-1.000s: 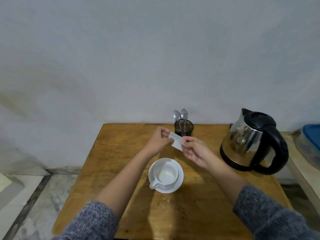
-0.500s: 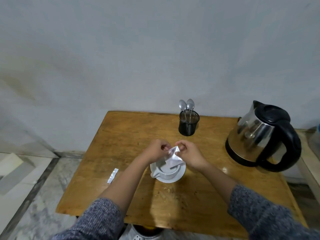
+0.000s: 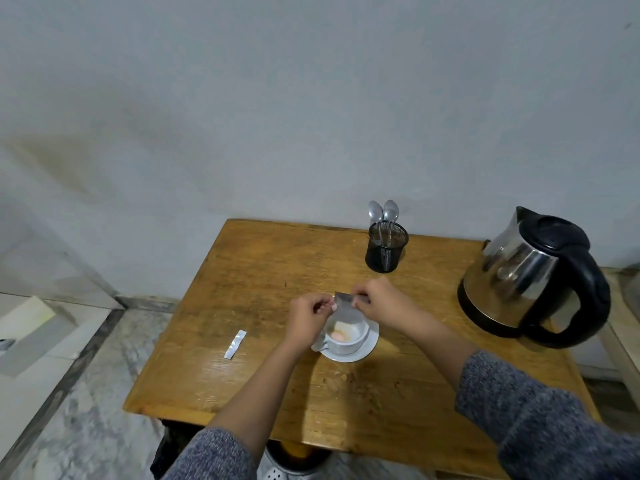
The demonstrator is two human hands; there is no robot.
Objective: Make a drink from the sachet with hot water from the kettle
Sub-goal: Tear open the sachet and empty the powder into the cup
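Note:
Both hands pinch the top corners of a silvery sachet (image 3: 346, 308) held upside down over a white cup (image 3: 346, 341) on a white saucer (image 3: 369, 348). My left hand (image 3: 310, 318) grips the sachet's left corner, my right hand (image 3: 375, 301) its right corner. Pale orange powder lies in the cup. A steel kettle (image 3: 526, 275) with a black handle and lid stands at the right of the wooden table (image 3: 263, 271).
A torn-off silver strip (image 3: 235, 344) lies on the table left of the cup. A black mesh holder (image 3: 386, 251) with two spoons stands at the back. The table's left edge drops to a marble floor (image 3: 86, 375). A metal vessel (image 3: 291, 465) shows below the front edge.
The hands came down from in front of the spoon holder to just above the cup, and the sachet now hangs mouth down. Powder has appeared in the cup. The camera has tilted.

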